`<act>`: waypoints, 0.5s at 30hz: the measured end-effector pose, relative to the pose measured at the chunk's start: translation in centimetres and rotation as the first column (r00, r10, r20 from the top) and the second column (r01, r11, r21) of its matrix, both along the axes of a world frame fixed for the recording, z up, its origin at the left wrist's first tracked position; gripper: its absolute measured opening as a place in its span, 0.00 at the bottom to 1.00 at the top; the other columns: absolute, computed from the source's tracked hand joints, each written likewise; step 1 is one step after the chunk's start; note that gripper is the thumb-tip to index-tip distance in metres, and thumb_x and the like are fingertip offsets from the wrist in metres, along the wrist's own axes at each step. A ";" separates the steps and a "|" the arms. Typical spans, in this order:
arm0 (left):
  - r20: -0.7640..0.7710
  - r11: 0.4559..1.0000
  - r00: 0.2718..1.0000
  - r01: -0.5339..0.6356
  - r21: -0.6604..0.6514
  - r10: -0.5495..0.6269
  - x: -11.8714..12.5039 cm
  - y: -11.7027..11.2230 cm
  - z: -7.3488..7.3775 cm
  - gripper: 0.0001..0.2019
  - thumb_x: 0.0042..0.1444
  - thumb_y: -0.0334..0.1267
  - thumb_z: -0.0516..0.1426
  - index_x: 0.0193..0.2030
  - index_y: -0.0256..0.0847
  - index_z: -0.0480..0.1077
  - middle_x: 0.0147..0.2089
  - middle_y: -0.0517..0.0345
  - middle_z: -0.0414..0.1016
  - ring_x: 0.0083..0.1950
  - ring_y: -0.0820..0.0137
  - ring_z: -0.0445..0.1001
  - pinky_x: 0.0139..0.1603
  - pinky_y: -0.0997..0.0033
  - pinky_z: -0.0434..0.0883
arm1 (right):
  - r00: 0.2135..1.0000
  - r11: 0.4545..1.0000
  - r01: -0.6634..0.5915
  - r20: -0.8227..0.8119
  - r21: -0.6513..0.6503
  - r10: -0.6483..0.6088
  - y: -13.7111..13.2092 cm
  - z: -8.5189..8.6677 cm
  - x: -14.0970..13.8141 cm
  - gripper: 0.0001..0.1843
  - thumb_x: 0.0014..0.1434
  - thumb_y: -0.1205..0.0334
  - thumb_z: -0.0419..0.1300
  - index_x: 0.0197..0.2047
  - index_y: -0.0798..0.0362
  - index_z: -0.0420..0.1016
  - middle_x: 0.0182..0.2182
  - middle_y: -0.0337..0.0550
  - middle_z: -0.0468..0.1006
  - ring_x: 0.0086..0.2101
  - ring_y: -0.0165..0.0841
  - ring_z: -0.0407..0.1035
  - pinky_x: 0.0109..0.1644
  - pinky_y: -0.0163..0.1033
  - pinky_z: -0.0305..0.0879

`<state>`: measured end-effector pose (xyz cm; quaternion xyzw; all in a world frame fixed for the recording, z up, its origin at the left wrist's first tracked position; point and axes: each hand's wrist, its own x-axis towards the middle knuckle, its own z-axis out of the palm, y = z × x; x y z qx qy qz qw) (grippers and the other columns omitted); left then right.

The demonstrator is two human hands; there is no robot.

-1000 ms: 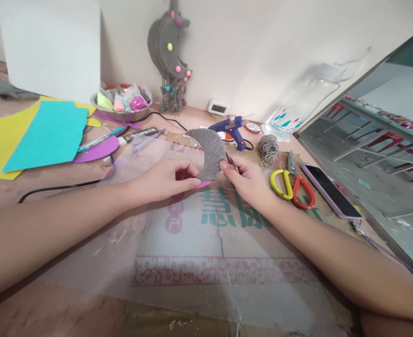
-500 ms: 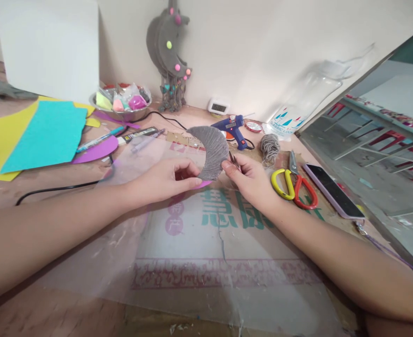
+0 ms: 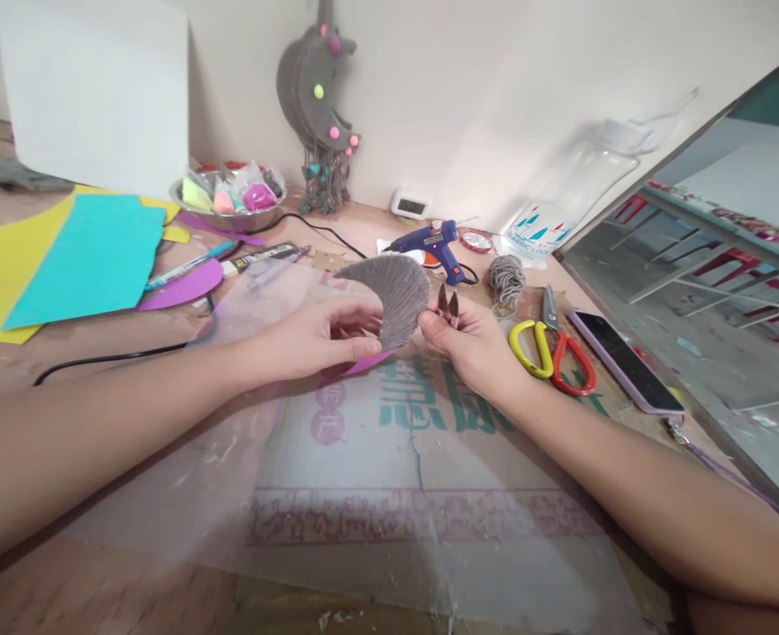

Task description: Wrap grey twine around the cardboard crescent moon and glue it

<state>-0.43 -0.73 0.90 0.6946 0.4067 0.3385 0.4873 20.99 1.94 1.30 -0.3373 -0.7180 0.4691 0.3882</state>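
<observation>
A crescent moon (image 3: pixel 403 295) wrapped in grey yarn is held up between my two hands. My left hand (image 3: pixel 323 339) has its thumb at the crescent's lower tip, with the fingers curled behind by the inner curve. A piece of purple sheet (image 3: pixel 368 362) shows below that thumb; whether it is held cannot be made out. My right hand (image 3: pixel 472 344) pinches the crescent's outer edge between thumb and finger. Tucked in the same hand are small snips (image 3: pixel 448 304), their two dark blades pointing up and apart; their handles are hidden in the palm.
Behind stand a blue glue gun (image 3: pixel 432 242), a yarn ball (image 3: pixel 506 280) and a clear jug (image 3: pixel 554 203). Scissors (image 3: pixel 551 353) and a phone (image 3: pixel 627 362) lie right. A bowl (image 3: pixel 227 219), a turquoise sheet (image 3: pixel 88 260) and a black cord (image 3: pixel 117 354) are left.
The crescent has tilted and dropped slightly, its upper tip swinging left. The snips have turned, so both blades now show. More purple sheet appears under my left thumb.
</observation>
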 end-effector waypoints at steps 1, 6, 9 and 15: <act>0.011 1.000 1.000 0.014 0.001 -0.014 -0.1 0.0 0.0 0.09 0.50 0.41 0.61 0.36 0.40 0.70 0.31 0.60 0.70 0.32 0.73 0.69 0.31 0.76 0.64 | 1.000 1.000 -0.020 -0.014 -0.010 0.020 -0.1 0.0 -0.1 0.14 0.57 0.51 0.60 0.31 0.53 0.67 0.19 0.30 0.53 0.20 0.23 0.45 0.23 0.33 0.44; 0.090 0.971 0.990 0.121 -0.206 -0.104 -0.2 -0.5 0.1 0.11 0.51 0.43 0.61 0.26 0.39 0.67 0.23 0.63 0.65 0.23 0.76 0.64 0.25 0.77 0.61 | 0.996 0.996 -0.084 0.024 0.006 0.083 -0.4 0.3 -0.6 0.15 0.57 0.51 0.60 0.27 0.53 0.68 0.23 0.35 0.67 0.23 0.25 0.58 0.27 0.33 0.56; 0.230 0.930 0.967 0.179 -0.321 -0.107 0.0 -0.7 0.2 0.11 0.49 0.43 0.63 0.30 0.39 0.68 0.24 0.63 0.65 0.22 0.77 0.64 0.21 0.78 0.60 | 0.997 0.997 -0.068 0.037 0.042 0.066 -0.4 0.3 -0.6 0.13 0.58 0.52 0.59 0.28 0.53 0.69 0.25 0.37 0.71 0.27 0.27 0.64 0.32 0.35 0.62; 0.297 0.904 0.947 0.233 -0.358 -0.127 0.3 -0.7 -0.2 0.11 0.51 0.42 0.62 0.38 0.38 0.72 0.30 0.61 0.70 0.25 0.78 0.65 0.24 0.79 0.62 | 0.984 0.953 -0.032 0.174 0.301 -0.022 -0.6 0.6 0.0 0.16 0.54 0.46 0.60 0.34 0.51 0.72 0.29 0.42 0.74 0.33 0.35 0.69 0.39 0.42 0.69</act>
